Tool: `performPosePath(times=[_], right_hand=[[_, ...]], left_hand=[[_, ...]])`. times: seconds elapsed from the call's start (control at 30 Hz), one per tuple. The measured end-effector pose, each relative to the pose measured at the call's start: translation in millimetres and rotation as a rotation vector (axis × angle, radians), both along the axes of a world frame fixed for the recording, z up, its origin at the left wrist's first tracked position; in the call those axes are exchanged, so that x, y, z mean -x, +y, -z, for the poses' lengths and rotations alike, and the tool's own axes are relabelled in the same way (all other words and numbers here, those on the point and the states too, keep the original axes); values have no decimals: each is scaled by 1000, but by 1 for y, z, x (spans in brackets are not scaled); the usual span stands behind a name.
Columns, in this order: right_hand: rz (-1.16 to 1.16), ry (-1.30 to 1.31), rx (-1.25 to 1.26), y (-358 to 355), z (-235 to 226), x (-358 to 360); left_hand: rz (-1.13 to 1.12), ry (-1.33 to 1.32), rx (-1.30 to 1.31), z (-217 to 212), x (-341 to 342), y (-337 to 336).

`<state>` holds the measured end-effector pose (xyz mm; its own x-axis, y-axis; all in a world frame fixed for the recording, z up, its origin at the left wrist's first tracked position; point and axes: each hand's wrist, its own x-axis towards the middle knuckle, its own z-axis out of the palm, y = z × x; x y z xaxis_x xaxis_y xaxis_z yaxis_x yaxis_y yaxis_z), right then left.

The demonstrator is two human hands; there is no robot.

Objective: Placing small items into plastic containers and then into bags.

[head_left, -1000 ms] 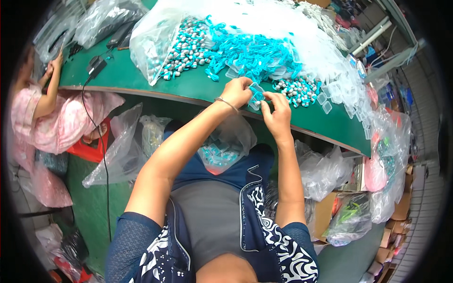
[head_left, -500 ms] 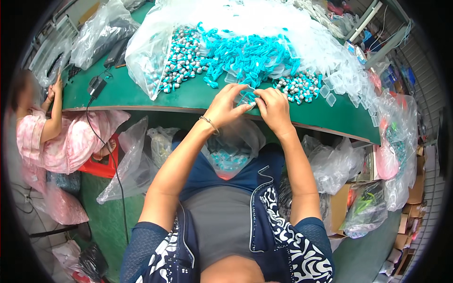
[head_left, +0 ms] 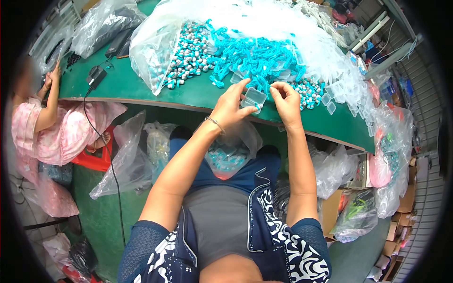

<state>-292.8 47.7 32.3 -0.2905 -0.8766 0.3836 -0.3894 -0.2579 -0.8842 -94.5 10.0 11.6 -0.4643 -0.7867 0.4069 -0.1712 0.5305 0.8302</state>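
Observation:
My left hand [head_left: 232, 104] grips a small clear plastic box [head_left: 255, 97] by its side, at the table's front edge. The lid of the box stands open, and a bit of turquoise shows in its lower part. Just to the right, my right hand [head_left: 287, 101] has thumb and forefinger pinched at a turquoise cord [head_left: 270, 90]; how much of the cord it holds is hard to see. Beyond my hands lies a heap of turquoise cords [head_left: 257, 56]. Grey-and-turquoise plugs [head_left: 191, 56] are piled left of it, with a smaller pile of plugs [head_left: 309, 94] at the right.
Many clear boxes [head_left: 347, 80] spread over the green table [head_left: 127, 89] at the right. In my lap an open plastic bag [head_left: 231, 158] holds filled boxes. A black cable [head_left: 111, 155] hangs at the left, near a seated person [head_left: 52, 127]. Bags and cartons [head_left: 332, 207] stand at the right.
Both hands were together on the box. Now my right hand has drawn away to the right, and the box stays open in my left hand. The whole view has shifted slightly.

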Motion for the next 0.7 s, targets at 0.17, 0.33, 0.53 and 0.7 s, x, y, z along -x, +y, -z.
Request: performPosePath(times=[0.17,0.33,0.53,0.7], right_hand=[[-162,-387,-175,0,-12,13],[-274,-741,-251,5,-6,19],[-407,-930,-177,17,1,14],[-457,-1079,-111,16,-5,24]], left_hand=[[-10,-15,71,7,0,-2],[-17,-19,106,9,3,-4],[-26,1,127,11,2,-2],[-33,136,84,14,0,-4]])
